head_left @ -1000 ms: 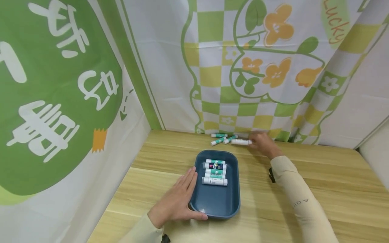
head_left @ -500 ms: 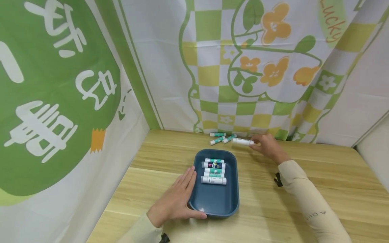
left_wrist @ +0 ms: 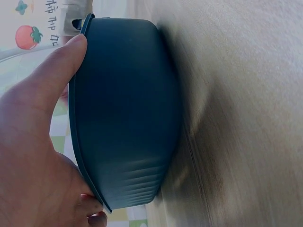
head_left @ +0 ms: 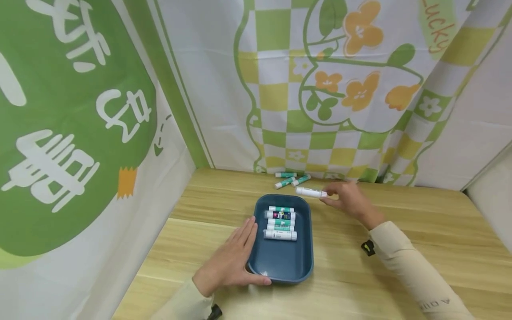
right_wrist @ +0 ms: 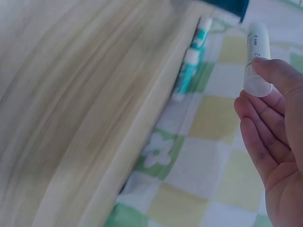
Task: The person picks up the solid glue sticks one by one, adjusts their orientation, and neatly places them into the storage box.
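Observation:
My right hand (head_left: pixel 350 201) pinches a white glue stick (head_left: pixel 311 192) by one end, thumb against fingers, and holds it just past the far right corner of the blue tray. In the right wrist view that glue stick (right_wrist: pixel 257 56) shows small dark print. My left hand (head_left: pixel 230 260) rests along the left rim of the blue tray (head_left: pixel 282 269), fingers fairly straight, thumb at the near rim. Several glue sticks lie side by side inside the tray: green and white ones, a dark-labelled one (head_left: pixel 281 215) and a white one (head_left: pixel 280 234).
Beyond the tray, by the back curtain (head_left: pixel 296 111), lie 3 green and white glue sticks (head_left: pixel 285 182). A printed cloth (head_left: pixel 80 133) hangs along the left side. Everything stands on a wood-grain table (head_left: pixel 360 275).
My right hand has drawn the white glue stick away from the loose sticks, toward me and slightly left, nearer the tray. The left hand stays at the tray's rim.

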`<control>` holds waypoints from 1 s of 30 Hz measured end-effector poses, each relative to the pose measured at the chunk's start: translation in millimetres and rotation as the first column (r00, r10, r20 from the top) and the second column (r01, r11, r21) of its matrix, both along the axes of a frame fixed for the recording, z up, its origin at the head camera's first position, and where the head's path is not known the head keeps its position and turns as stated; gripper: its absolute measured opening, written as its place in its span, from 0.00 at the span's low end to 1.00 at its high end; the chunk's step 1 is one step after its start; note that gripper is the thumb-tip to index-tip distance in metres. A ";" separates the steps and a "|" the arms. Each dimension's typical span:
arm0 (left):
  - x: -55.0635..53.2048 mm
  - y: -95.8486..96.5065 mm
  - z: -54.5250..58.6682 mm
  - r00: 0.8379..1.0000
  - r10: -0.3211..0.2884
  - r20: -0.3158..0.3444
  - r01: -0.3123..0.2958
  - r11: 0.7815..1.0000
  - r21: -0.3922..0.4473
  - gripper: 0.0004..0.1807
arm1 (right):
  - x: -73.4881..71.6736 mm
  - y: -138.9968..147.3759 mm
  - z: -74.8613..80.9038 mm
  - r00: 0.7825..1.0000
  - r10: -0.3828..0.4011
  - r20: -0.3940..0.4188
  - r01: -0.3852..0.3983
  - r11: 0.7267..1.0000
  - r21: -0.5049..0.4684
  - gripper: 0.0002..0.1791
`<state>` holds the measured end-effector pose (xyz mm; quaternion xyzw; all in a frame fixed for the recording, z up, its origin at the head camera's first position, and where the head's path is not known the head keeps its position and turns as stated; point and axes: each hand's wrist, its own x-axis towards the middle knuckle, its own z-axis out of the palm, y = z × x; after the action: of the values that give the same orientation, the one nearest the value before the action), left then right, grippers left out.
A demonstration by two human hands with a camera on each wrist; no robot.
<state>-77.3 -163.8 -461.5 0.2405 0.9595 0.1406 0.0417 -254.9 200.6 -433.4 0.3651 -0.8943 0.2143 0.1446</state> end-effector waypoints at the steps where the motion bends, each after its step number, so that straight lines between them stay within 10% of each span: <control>1: -0.4 -0.4 0.1 1.000 0.001 -0.004 -0.001 1.000 -0.003 0.79 | 2.1 -3.2 1.7 1.000 0.007 -0.003 -0.007 1.000 -0.004 0.06; 30: 0.5 -1.0 3.5 1.000 -0.005 0.030 0.005 1.000 -0.006 0.78 | 71.3 -70.1 0.5 0.951 0.270 0.153 -0.290 0.949 0.124 0.09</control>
<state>-76.8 -164.8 -458.0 0.2407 0.9586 0.1411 0.0572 -183.6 130.4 -432.9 0.4829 -0.8542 0.1913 0.0255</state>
